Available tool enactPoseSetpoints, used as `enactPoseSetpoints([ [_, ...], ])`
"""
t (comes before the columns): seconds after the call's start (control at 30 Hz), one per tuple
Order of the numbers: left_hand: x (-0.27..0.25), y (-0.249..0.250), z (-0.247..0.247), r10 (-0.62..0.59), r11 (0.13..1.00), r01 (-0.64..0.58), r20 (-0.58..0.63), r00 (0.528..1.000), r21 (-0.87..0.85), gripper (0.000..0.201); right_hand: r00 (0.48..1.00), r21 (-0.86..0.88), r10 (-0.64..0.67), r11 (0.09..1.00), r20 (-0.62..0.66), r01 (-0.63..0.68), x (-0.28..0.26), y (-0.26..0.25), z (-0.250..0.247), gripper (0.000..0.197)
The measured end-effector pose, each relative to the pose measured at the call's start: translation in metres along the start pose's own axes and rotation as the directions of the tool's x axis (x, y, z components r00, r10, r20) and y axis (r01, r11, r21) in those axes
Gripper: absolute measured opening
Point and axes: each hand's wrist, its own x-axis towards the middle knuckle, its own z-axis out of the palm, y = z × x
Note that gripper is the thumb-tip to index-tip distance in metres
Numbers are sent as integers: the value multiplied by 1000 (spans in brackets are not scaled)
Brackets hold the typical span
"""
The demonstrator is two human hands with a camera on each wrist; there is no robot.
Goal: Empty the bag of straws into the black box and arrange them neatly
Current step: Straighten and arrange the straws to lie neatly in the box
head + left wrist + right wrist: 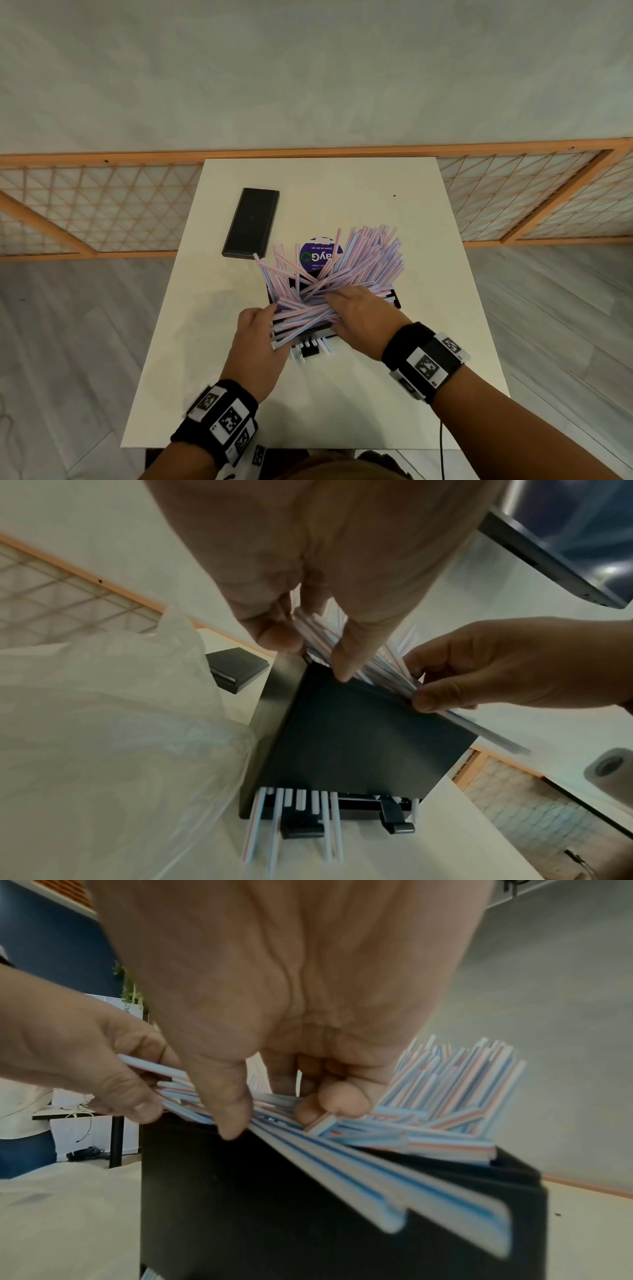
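A tangled heap of striped straws (346, 270) sticks out of the open black box (394, 298) at the middle of the white table (428, 342), fanning left and right. My left hand (274, 315) grips the near-left ends of a bundle. My right hand (337, 308) curls over the bundle's middle, thumb and fingers around the straws (445, 1091). Seen from the left wrist, my left hand (308, 653) pinches the straws (377, 666) above the box (359, 737). Several straws poke out of the slot (298, 804) at the box's foot. The clear plastic bag (103, 723) lies crumpled to the box's left.
The black lid (251, 222) lies flat at the table's back left. A round purple label (320, 255) shows behind the straws. A wooden lattice screen (102, 205) runs behind the table. A cable (442, 452) hangs off the near edge.
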Motion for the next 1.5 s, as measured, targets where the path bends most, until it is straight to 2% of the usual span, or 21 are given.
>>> enactPoseSetpoints([
  [0.13,3,5,-4,33,997,-32,-15,999,66,63,999,-20,-11,1000,38,12,8,5,-6,36],
  [0.27,12,13,-6,72,996,-71,-27,997,60,57,999,4,-13,1000,37,13,16,9,-20,44],
  [0.37,17,13,-6,40,999,-42,37,998,31,70,998,30,-9,1000,67,7,22,8,-27,49],
  [0.47,20,11,-9,42,995,-45,40,998,86,84,997,63,-4,998,81,-2,22,7,-28,45],
  [0.6,19,15,-19,27,974,-27,4,1000,224,89,1000,81,13,997,-17,-12,12,14,-33,46],
  [0.7,15,16,-27,0,969,-8,33,999,248,76,996,93,50,995,-78,-43,0,20,-34,37],
  [0.8,13,12,-34,8,961,-23,56,998,274,62,993,101,87,992,-75,-79,-11,26,-28,29],
  [0.93,16,8,-38,14,975,-11,-11,1000,222,55,988,113,114,988,-101,-103,-15,32,-14,21],
  [1.07,16,22,-37,129,987,-111,-156,979,120,37,974,56,118,992,-193,-109,-11,37,4,21],
  [1.13,16,34,-35,239,963,-209,-184,954,167,34,969,39,111,994,-219,-105,-10,37,7,20],
  [1.23,20,46,-20,425,864,-395,-31,905,312,50,964,45,99,995,-247,-91,-13,30,5,13],
  [1.3,24,48,-2,474,786,-473,103,874,398,65,955,81,131,990,-267,-113,-17,25,3,16],
  [1.4,31,48,24,416,722,-473,229,880,505,81,957,123,207,975,-202,-185,-23,20,4,38],
  [1.5,41,44,34,339,726,-418,245,908,545,79,979,33,160,987,-125,-157,-22,16,20,32],
])
